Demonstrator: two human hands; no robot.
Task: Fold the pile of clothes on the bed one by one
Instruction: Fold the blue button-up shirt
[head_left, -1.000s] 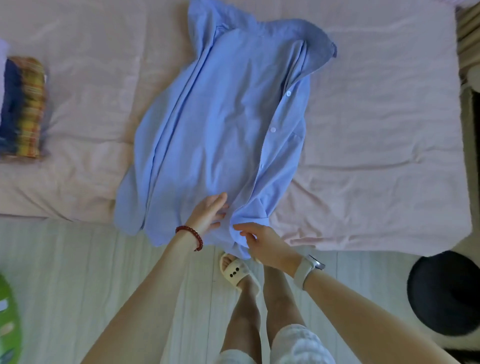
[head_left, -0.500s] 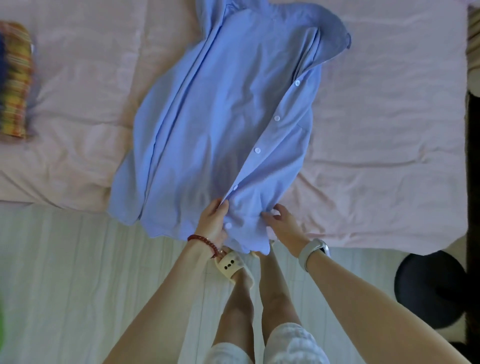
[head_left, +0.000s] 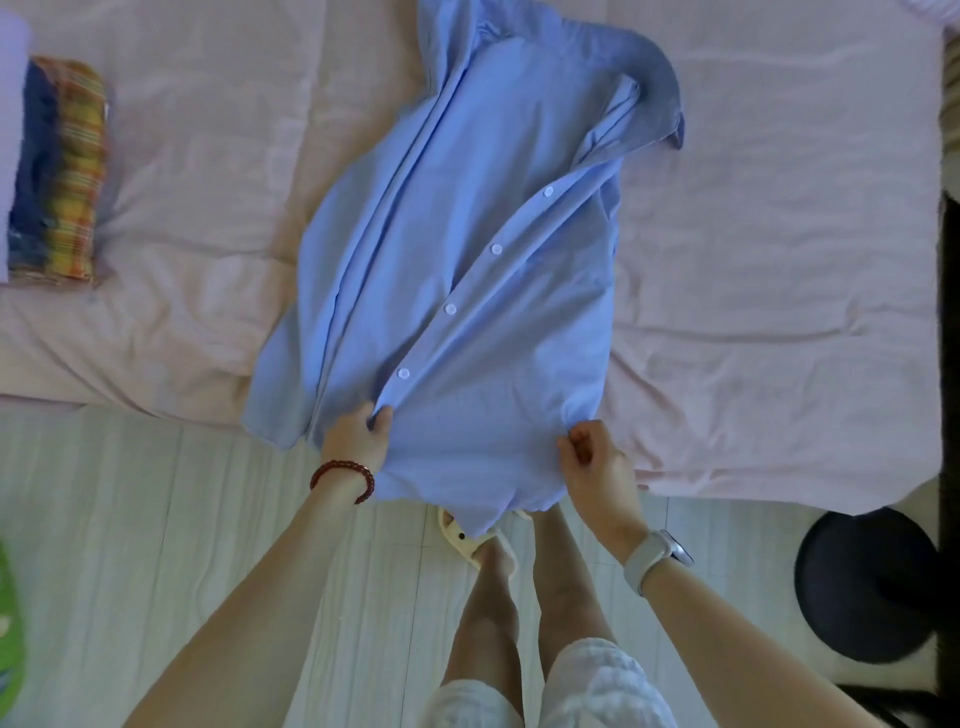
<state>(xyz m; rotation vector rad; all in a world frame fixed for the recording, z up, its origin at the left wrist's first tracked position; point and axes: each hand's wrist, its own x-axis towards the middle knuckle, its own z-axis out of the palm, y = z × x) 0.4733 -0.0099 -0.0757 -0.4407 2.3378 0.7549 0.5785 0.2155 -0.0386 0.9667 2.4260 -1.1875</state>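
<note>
Both hands pinch the lower part of a light blue button-up shirt (head_left: 467, 270): the left hand (head_left: 358, 441) has its grip closed on the button-placket edge just below the lowest visible button, fingers curled into the cloth, and the right hand (head_left: 597, 467) pinches the shirt's side edge between thumb and fingers. Between the two hands the fabric is drawn fairly flat, and the hem hangs off the bed's near edge over the person's legs. The rest of the shirt lies spread on the pink bedsheet (head_left: 779, 260), collar toward the far side, its right front panel laid across the body with four white buttons showing. A red bead bracelet (head_left: 343, 475) circles the left wrist; a pale-banded watch (head_left: 657, 558) sits on the right. At the bed's left end lies a folded plaid garment (head_left: 62, 171). A black stool (head_left: 867, 582) stands on the pale wood floor (head_left: 156, 519) at the right.
</note>
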